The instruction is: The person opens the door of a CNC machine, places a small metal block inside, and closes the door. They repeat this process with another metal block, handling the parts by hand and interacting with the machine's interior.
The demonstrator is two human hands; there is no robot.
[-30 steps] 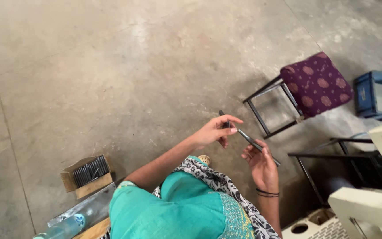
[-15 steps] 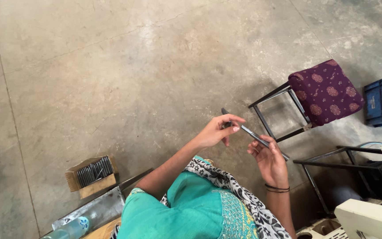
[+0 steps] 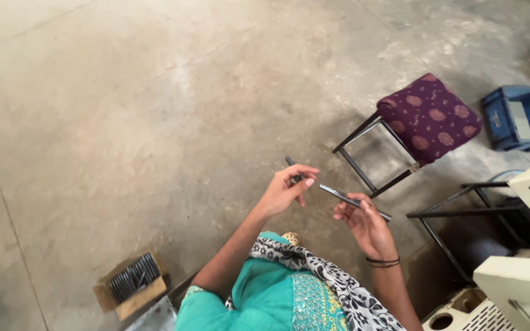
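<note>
Above the bare concrete floor (image 3: 124,122), the left hand (image 3: 286,189) is closed in a pinch on a short dark metal piece (image 3: 294,167), which juts up and to the left from between thumb and fingertips. Just beside it, to the right, the right hand (image 3: 363,224) has its fingers curled around a slim grey metal rod (image 3: 354,201) that slants down to the right. Rod and piece look slightly apart. Farther right stands a stool with a purple patterned cushion (image 3: 430,116). At near left, a cardboard box of dark metal pieces (image 3: 131,283) sits on the floor.
</note>
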